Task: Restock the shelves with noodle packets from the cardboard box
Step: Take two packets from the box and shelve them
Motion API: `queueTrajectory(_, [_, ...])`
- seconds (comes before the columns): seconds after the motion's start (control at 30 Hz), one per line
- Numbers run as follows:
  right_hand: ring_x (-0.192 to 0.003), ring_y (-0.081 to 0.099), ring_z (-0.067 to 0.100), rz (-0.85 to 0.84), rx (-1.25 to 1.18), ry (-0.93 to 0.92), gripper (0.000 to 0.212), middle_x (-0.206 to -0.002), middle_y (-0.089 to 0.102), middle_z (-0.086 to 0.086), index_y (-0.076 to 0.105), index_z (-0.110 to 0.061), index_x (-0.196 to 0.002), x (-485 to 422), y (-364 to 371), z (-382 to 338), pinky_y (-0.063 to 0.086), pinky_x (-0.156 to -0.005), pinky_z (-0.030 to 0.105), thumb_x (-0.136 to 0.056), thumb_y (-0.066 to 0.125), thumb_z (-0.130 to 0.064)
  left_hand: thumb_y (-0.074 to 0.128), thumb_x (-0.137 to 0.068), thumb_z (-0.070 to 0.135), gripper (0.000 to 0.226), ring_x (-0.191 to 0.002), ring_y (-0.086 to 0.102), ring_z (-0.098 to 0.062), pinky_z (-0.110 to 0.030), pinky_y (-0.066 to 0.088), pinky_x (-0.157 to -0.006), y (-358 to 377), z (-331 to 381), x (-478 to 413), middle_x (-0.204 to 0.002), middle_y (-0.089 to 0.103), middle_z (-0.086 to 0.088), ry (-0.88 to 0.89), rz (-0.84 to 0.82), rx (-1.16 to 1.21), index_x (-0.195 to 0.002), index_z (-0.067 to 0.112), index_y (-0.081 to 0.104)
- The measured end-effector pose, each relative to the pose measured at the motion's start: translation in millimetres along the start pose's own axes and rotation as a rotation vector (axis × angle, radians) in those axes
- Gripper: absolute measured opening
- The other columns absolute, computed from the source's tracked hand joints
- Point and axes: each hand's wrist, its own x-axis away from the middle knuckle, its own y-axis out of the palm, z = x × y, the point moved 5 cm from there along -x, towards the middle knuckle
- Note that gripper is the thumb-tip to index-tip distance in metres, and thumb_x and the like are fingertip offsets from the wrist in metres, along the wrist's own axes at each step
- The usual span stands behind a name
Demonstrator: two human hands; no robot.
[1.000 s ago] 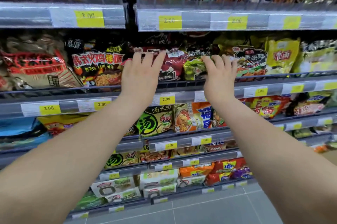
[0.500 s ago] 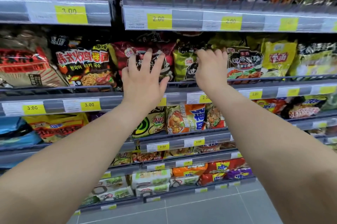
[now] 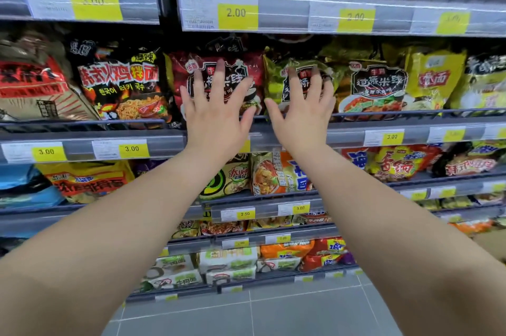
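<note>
Noodle packets are lined up along the middle shelf, across the centre of the frame, and two of them are being pressed back right now. The dark red packet (image 3: 253, 66) is covered by the left hand (image 3: 216, 119), its fingers straight and spread flat against the face. The green packet (image 3: 275, 78), touching it on the right, is met by the right hand (image 3: 304, 114), which is also splayed wide, with nothing pinched or gripped. Both packets are stood upright behind the grey shelf edge (image 3: 350, 134), below the yellow price tag (image 3: 237, 13) at upper centre.

Handling is judged this way: these are light, puffy film bags, slick on the surface, with brittle noodle blocks inside that could be cracked by a hard shove. A flat palm is best used for pushing. For lifting, the crimped top edge or the two side edges would be taken, not the soft middle.

Against half a second ago, the right hand is changed most: its fingers were curled at the top of the green packet and are now opened flat on its front. The left hand has been kept spread on the red packet, and the two hands are brought closer together. The cardboard box is not seen in the frame.
</note>
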Motion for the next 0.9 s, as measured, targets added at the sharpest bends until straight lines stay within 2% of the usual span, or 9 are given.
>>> queueTrajectory(0.17, [-0.132,0.025,0.038,-0.128,0.011,0.048,0.057,-0.147,0.033,0.01,0.04,-0.029,-0.14,-18,-3,7,0.032,-0.101,0.054,-0.087,0.046,-0.05,0.044,-0.091,0.046,0.039,-0.125,0.036,-0.046,-0.06,0.037,-0.095,-6,-9,-15,-0.143,0.04,-0.009,-0.036,0.036,-0.029,-0.129,0.036,0.045])
queueTrajectory(0.27, [-0.13,0.029,0.036,-0.11,-0.014,0.053,0.053,-0.143,0.038,0.01,0.046,-0.026,-0.135,-12,-6,9,0.035,-0.096,0.051,-0.087,0.048,-0.048,0.047,-0.09,0.045,0.04,-0.118,0.041,-0.046,-0.059,0.039,-0.093,-1,-8,-5,-0.137,0.045,-0.009,0.021,0.053,-0.063,-0.128,0.034,0.046])
queueTrajectory(0.33, [-0.13,0.029,0.036,-0.135,0.015,0.011,0.057,-0.148,0.033,0.009,0.039,-0.03,-0.14,-10,0,5,0.036,-0.096,0.052,-0.088,0.046,-0.053,0.047,-0.091,0.044,0.042,-0.12,0.04,-0.047,-0.062,0.036,-0.096,6,-8,1,-0.141,0.043,-0.01,0.064,0.058,-0.055,-0.131,0.034,0.045])
queueTrajectory(0.5, [-0.142,0.011,0.036,-0.262,0.067,0.032,0.072,-0.158,0.008,0.012,0.018,-0.036,-0.148,-13,15,2,0.018,-0.109,0.062,-0.087,0.04,-0.067,0.04,-0.094,0.051,0.051,-0.135,0.025,-0.047,-0.064,0.027,-0.103,11,-13,3,-0.152,0.029,-0.012,0.121,0.011,-0.02,-0.143,0.04,0.032])
queueTrajectory(0.6, [-0.144,0.005,0.037,-0.262,0.085,0.029,0.079,-0.157,0.005,0.016,0.012,-0.035,-0.149,-8,10,2,0.005,-0.109,0.064,-0.084,0.038,-0.071,0.041,-0.093,0.054,0.054,-0.138,0.02,-0.046,-0.064,0.021,-0.106,7,-14,7,-0.155,0.022,-0.012,0.128,-0.018,0.009,-0.144,0.043,0.029])
queueTrajectory(0.7, [-0.143,0.013,0.033,-0.166,0.043,-0.016,0.076,-0.154,0.019,0.017,0.028,-0.021,-0.146,3,-11,-2,0.006,-0.112,0.058,-0.085,0.045,-0.062,0.044,-0.092,0.053,0.054,-0.138,0.021,-0.046,-0.062,0.016,-0.109,-6,-12,9,-0.156,0.019,-0.011,0.097,-0.039,0.035,-0.143,0.042,0.031])
queueTrajectory(0.8, [-0.134,0.033,0.032,-0.103,-0.075,-0.081,0.056,-0.143,0.04,0.017,0.048,-0.008,-0.132,26,-34,0,0.02,-0.112,0.051,-0.087,0.055,-0.043,0.047,-0.091,0.047,0.052,-0.135,0.027,-0.043,-0.056,0.019,-0.108,-23,-2,18,-0.155,0.022,-0.011,0.123,-0.026,0.047,-0.141,0.035,0.038])
queueTrajectory(0.9, [-0.122,0.044,0.032,-0.159,-0.149,-0.071,0.045,-0.13,0.051,0.015,0.054,-0.005,-0.124,59,-55,20,0.033,-0.105,0.044,-0.089,0.057,-0.033,0.052,-0.089,0.038,0.049,-0.128,0.033,-0.039,-0.052,0.025,-0.102,-35,27,37,-0.149,0.033,-0.01,0.17,-0.052,0.125,-0.136,0.028,0.045])
